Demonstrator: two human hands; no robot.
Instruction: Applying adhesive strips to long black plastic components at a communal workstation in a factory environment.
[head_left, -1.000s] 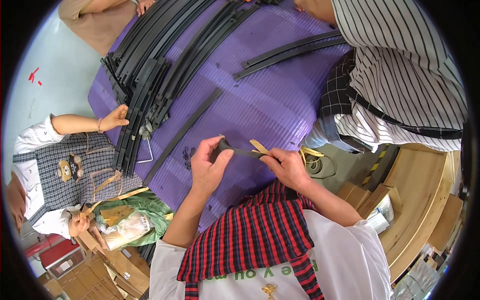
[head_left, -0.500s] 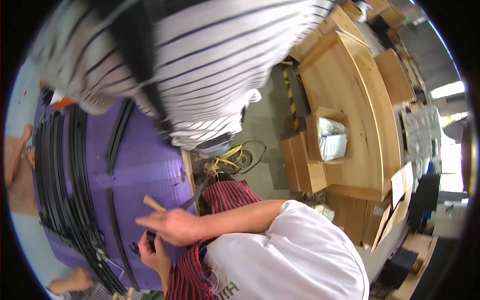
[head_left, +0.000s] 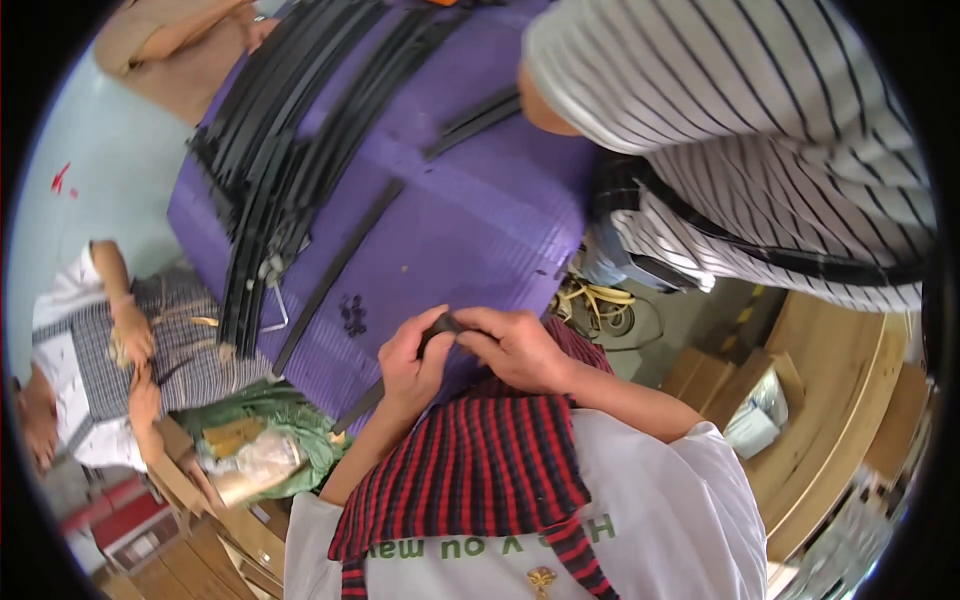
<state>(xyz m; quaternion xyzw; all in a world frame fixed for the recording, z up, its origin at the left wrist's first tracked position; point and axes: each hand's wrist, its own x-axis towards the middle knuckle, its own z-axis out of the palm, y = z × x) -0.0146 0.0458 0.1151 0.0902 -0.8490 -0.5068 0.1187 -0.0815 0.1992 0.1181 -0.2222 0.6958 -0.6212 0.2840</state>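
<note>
The person's left hand and right hand meet just above the red-and-black striped cloth on the chest, at the near edge of the purple table cover. Between them sits the end of a black strip: the left thumb and fingers pinch it from the left, while the right fingers are pressed together over its end from the right, so only a short dark stretch shows between the hands. The strip's long axis is diagonal, its lower part emerging below the left hand and pointing down toward the person's left, its upper end pointing toward the right hand. To the left, a crumpled clear plastic bag lies on green cloth, beside brown cardboard boxes. To the right, a small shiny silver packet sits in an open cardboard box near curved wooden boards.
</note>
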